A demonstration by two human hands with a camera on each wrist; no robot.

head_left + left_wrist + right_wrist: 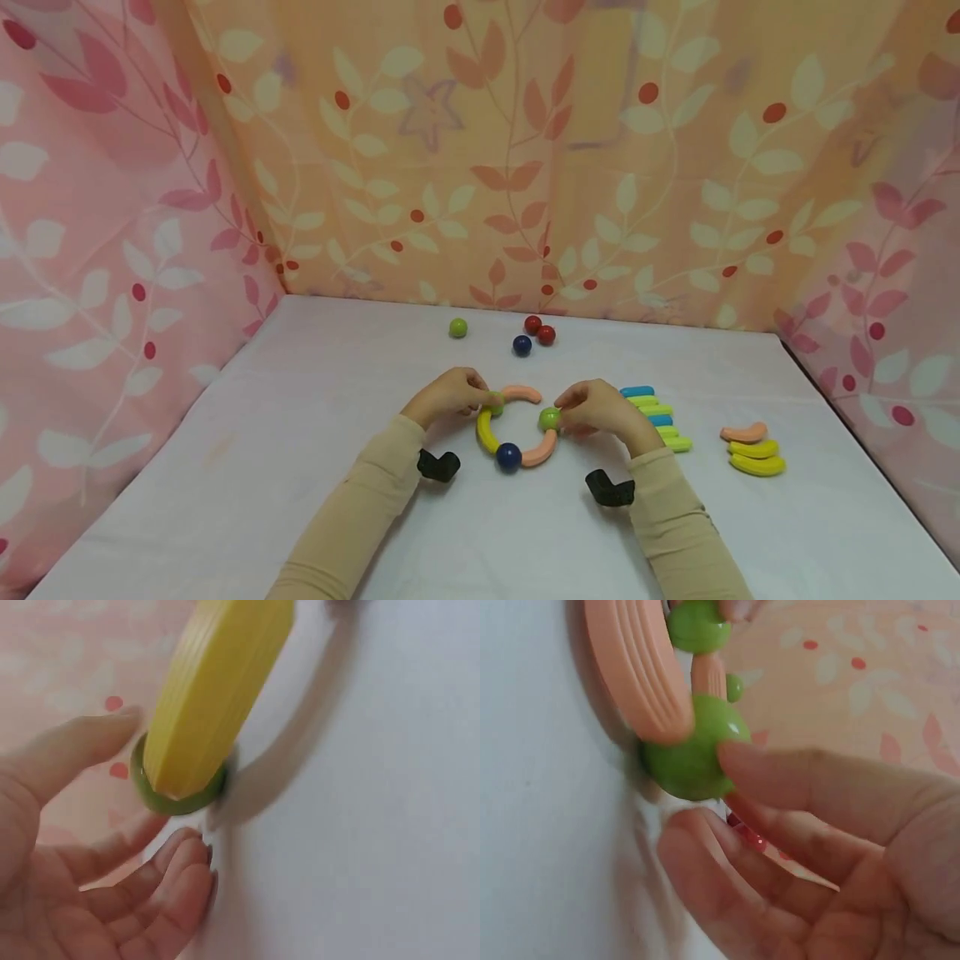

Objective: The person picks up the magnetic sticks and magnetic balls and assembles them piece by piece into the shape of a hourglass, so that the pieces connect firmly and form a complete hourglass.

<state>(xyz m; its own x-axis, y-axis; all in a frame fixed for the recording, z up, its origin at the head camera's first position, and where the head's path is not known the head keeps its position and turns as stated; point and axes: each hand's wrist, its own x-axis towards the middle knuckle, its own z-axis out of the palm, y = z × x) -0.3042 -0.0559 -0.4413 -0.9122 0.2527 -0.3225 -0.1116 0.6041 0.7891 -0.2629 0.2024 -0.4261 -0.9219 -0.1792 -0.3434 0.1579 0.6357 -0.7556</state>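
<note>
A ring of toy pieces lies on the white cloth: a yellow curved stick (487, 432), a dark blue ball (508, 457), two orange curved sticks (538, 451) and two green balls. My left hand (454, 390) pinches the left green ball (180, 801) between thumb and forefinger, where the yellow stick meets it. On the opposite side my right hand (600, 410) holds the right green ball (697, 757) with thumb and forefinger, and an orange stick joins it. The far orange stick (521, 392) reaches from the left ball; its right end stands apart from the right ball.
Behind the ring lie a loose green ball (458, 327), a blue ball (522, 345) and two red balls (547, 335). Right of my right hand, several blue and green straight sticks (651, 410) lie in a row. Farther right are yellow curved sticks (757, 464) and an orange one (745, 432).
</note>
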